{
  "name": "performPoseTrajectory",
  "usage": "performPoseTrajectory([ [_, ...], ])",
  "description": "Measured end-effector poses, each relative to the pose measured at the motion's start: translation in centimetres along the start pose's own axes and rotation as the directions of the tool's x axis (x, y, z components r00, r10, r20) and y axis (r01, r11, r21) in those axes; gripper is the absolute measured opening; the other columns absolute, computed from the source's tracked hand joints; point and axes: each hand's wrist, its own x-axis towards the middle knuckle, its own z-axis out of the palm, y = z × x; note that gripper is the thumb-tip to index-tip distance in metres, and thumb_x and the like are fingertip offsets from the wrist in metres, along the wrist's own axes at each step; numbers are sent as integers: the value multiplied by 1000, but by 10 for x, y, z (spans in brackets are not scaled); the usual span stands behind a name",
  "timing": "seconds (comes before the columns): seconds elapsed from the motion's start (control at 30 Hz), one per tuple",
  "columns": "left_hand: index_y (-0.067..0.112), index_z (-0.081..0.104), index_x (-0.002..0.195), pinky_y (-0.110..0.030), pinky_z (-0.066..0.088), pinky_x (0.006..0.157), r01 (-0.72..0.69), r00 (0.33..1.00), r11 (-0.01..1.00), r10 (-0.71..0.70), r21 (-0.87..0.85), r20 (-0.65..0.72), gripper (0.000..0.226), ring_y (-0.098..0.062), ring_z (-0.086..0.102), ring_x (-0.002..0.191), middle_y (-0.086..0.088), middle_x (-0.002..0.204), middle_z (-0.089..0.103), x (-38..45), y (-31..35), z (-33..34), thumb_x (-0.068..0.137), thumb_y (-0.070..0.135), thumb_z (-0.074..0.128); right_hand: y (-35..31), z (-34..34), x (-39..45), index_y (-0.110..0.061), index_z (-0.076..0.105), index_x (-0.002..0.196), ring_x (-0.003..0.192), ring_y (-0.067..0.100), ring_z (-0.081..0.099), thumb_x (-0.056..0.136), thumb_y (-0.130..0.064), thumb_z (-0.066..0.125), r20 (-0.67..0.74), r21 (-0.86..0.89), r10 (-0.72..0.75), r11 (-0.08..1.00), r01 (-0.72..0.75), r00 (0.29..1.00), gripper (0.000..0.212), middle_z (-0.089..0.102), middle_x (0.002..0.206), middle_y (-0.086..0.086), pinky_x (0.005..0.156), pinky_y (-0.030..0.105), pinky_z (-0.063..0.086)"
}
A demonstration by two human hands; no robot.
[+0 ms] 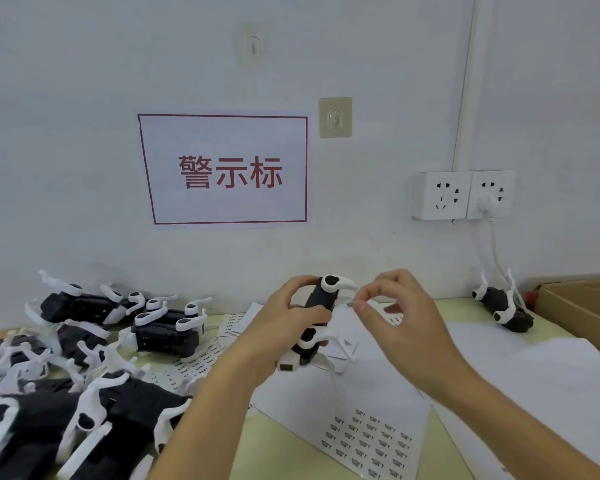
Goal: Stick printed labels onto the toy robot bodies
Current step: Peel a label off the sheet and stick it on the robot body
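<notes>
Left hand (291, 317) grips the toy robot body (317, 306) — right hand (392, 306) pinches a label (350, 304).

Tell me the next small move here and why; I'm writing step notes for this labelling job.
Probably bring the label the last bit over and press it onto the dark side of the toy robot body. The left hand holds the body up off the table, and the right hand pinches the label right beside it, not yet stuck.

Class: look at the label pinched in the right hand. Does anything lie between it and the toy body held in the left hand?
Nothing visible does: the label sits just right of the toy body, open air between.
</notes>
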Motion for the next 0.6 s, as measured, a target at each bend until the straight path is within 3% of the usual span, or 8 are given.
performPoseTrajectory([
  [0.1, 46, 60, 118, -33, 56, 61, 5, 994, 998, 2, -59, 106, 52, -33, 72, 71, -19, 107, 70, -3, 4, 4, 78, 14, 71, -10, -16, 10, -30, 69, 81, 108, 0, 51, 89, -24, 71, 45, -127, -13, 992, 19, 999, 10, 53, 107, -11, 93, 18, 37],
  [0.23, 51, 61, 120, -33, 56, 63, -39, 984, 999, 42, -23, 176, 58, -36, 73, 76, -18, 108, 73, -6, 7, 9, 80, 10, 72, -18, -31, 16, -36, 69, 75, 104, -7, 51, 87, -30, 72, 137, -217, 3, 976, 27, 991, 14, 55, 105, -18, 87, 12, 37],
  [0.4, 53, 63, 118, -37, 57, 67, -65, 984, 998, 63, 4, 169, 59, -34, 72, 77, -19, 110, 72, -5, 10, 15, 74, 16, 74, -18, -34, 17, -36, 70, 69, 101, -1, 55, 87, -27, 73, 188, -271, 28, 962, 25, 982, 20, 58, 105, -16, 83, 14, 38],
  [0.6, 59, 63, 116, -51, 58, 84, -93, 984, 995, 85, 47, 159, 60, -27, 67, 79, -14, 110, 73, -6, 12, 21, 69, 23, 76, -16, -31, 17, -41, 63, 65, 100, -4, 51, 88, -23, 73, 174, -320, 4, 946, 52, 985, 31, 54, 103, -18, 79, 7, 33],
])
